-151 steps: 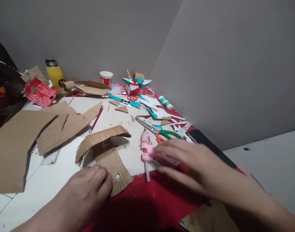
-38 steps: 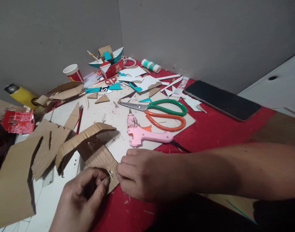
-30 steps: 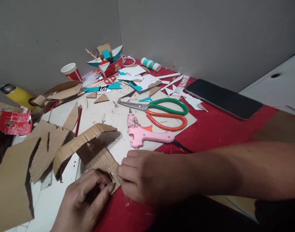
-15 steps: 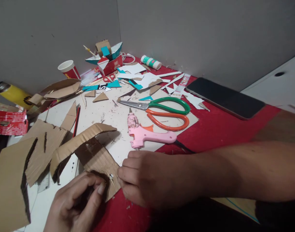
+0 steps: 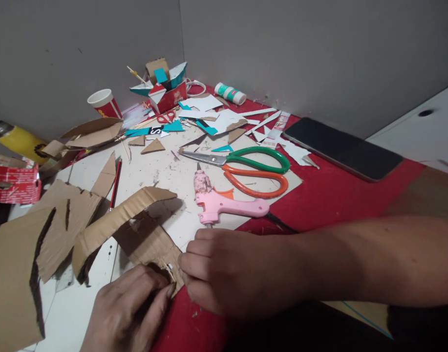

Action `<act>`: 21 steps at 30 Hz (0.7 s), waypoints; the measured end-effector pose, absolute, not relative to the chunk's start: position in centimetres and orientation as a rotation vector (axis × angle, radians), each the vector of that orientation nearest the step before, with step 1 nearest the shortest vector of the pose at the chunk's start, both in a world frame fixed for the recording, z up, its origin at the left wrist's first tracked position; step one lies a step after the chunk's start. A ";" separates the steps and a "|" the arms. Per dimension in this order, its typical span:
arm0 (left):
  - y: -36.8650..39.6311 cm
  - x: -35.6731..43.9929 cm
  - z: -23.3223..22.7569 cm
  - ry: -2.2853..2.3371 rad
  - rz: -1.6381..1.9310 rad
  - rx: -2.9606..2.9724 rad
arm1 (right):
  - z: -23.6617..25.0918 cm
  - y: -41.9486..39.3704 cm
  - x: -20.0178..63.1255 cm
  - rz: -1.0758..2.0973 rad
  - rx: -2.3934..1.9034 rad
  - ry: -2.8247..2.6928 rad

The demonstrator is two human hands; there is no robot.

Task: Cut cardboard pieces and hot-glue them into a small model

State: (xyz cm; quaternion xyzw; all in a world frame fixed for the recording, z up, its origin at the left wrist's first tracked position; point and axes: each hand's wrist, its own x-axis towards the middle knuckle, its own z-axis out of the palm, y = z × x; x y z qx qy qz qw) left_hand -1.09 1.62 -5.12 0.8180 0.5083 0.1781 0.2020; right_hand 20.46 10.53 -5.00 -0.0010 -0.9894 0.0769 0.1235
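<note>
A strip of brown cardboard [image 5: 150,239] lies near the table's front edge, with a bent cardboard arch [image 5: 124,210] standing over its far end. My left hand [image 5: 130,305] is closed in a pinch at the strip's near end, thumb and fingertips beside a thin pale stick [image 5: 170,271]; whatever it pinches is hidden. With curled fingers my right hand [image 5: 224,269] grips the strip's right edge, its thumb out of sight. Just beyond that hand lies a pink glue gun [image 5: 212,200], and behind it scissors [image 5: 242,164] with green and orange handles.
Cardboard pieces [image 5: 16,278] crowd the left side. Paper scraps [image 5: 224,120], a paper cup [image 5: 102,103], a small model boat [image 5: 160,83] and a yellow bottle [image 5: 20,144] stand or lie toward the back. A phone [image 5: 341,146] rests on the red cloth at right.
My left hand has moved right and slightly forward, bringing its fingertips to the thin stick on the cardboard strip. My right hand stays where it was.
</note>
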 end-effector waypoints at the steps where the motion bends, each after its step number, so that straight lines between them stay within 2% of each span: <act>1: 1.7 -1.0 -5.1 1.416 0.504 2.284 | -5.0 10.5 20.5 0.221 -0.001 -2.886; 21: 1.8 -0.9 -5.7 1.516 0.570 2.323 | -5.5 10.6 20.3 0.196 -0.005 -2.848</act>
